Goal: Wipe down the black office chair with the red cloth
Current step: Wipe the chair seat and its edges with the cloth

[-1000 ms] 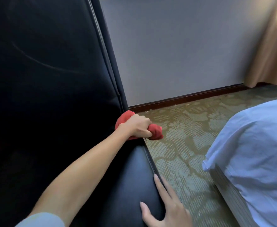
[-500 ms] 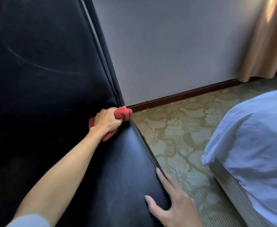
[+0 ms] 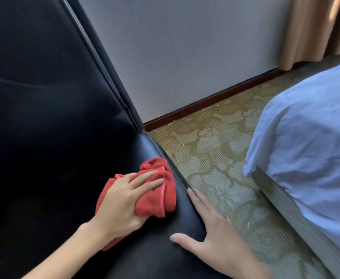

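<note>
Head view, lower centre of the frame: your left hand (image 3: 122, 200) is pressing the red cloth (image 3: 159, 190) flat against the seat of the black office chair (image 3: 50, 121), fingers laid out nearly straight over the bunched fabric, not curled round it. The cloth is sitting close to the seat's right-hand edge, below the corner where seat meets backrest. Your right hand (image 3: 215, 232) is resting spread and flat on that same seat edge, lower right of centre, thumb on the upholstery and fingers running along the rim; it is holding nothing.

Handling, as judgement: the cloth is looking soft, light and limp, creasing into folds under the palm, so it is likely going to creep and bunch unless you are keeping the whole palm on it. Taking it by the thick gathered part under the fingers should be giving better control than pinching the loose hem trailing toward the wrist. The chair covering is looking smooth and glossy, probably leather or imitation, so the cloth should be sliding easily; the seat is padded and should be yielding a little under pressure.

Hard to make out: the left half of the chair is falling into deep shadow, so dust or marks there cannot be judged. Armrests, base and castors are out of frame. The backrest top is cut off at the upper left. Part of the cloth is hidden beneath your hand. How much of the chair is already wiped cannot be told.
</note>
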Motion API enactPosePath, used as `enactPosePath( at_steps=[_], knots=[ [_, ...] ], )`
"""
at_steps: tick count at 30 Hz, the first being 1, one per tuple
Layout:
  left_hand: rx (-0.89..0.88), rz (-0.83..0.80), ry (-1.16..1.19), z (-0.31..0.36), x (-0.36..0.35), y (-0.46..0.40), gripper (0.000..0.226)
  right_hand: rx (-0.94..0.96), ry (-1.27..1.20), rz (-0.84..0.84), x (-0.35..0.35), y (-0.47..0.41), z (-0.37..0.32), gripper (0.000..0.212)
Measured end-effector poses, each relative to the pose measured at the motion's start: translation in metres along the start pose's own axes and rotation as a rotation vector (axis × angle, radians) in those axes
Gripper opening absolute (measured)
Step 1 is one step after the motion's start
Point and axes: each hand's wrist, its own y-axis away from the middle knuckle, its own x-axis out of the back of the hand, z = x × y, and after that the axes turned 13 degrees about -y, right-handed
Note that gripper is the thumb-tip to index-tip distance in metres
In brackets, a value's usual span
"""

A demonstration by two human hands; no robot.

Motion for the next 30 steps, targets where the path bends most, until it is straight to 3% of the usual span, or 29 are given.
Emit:
enactPosePath(
  at_steps=[2, 5, 8, 10, 11, 14, 18, 20, 22, 27, 28, 30],
  knots=[
    [0.107, -0.008, -0.050, -0.032, -0.007, -0.043, 0.064, -0.087, -0.124, -0.023, 0.005, 0.017, 0.008, 0.116],
    [0.117, -0.100, -0.069, -0.070, -0.028, -0.119, 0.048, -0.196, -0.375, 0.002, 0.009, 0.040, 0.020, 0.100],
    [0.247, -0.316, -0.172, -0.077, -0.035, -0.191, 0.034, -0.182, -0.566, 0.004, 0.007, 0.047, 0.027, 0.076],
    [0.358, -0.519, -0.398, -0.065, -0.040, -0.212, 0.042, -0.159, -0.632, 0.055, 0.002, 0.046, 0.031, 0.070],
    [0.334, -0.585, -0.475, -0.051, -0.040, -0.215, 0.044, -0.155, -0.643, 0.093, -0.001, 0.046, 0.035, 0.070],
    [0.032, -0.667, -0.544, 0.021, -0.021, -0.189, 0.049, -0.149, -0.659, 0.166, -0.007, 0.045, 0.041, 0.073],
    [-0.507, -0.601, -0.367, 0.140, -0.005, -0.110, 0.039, -0.118, -0.619, 0.231, -0.012, 0.046, 0.046, 0.071],
    [-0.630, -0.569, -0.353, 0.149, -0.003, -0.095, 0.034, -0.126, -0.636, 0.264, -0.016, 0.050, 0.045, 0.067],
    [-0.503, -0.585, -0.355, 0.115, 0.003, -0.108, 0.034, -0.147, -0.656, 0.281, -0.018, 0.054, 0.045, 0.066],
    [0.125, -0.457, -0.239, -0.012, 0.001, -0.175, 0.016, -0.184, -0.701, 0.255, -0.016, 0.059, 0.044, 0.061],
    [0.260, -0.435, -0.243, -0.033, -0.008, -0.187, 0.018, -0.179, -0.713, 0.246, -0.014, 0.058, 0.043, 0.061],
    [0.454, -0.488, -0.303, -0.056, -0.024, -0.207, 0.045, -0.188, -0.785, 0.222, -0.012, 0.055, 0.051, 0.060]
  ],
)
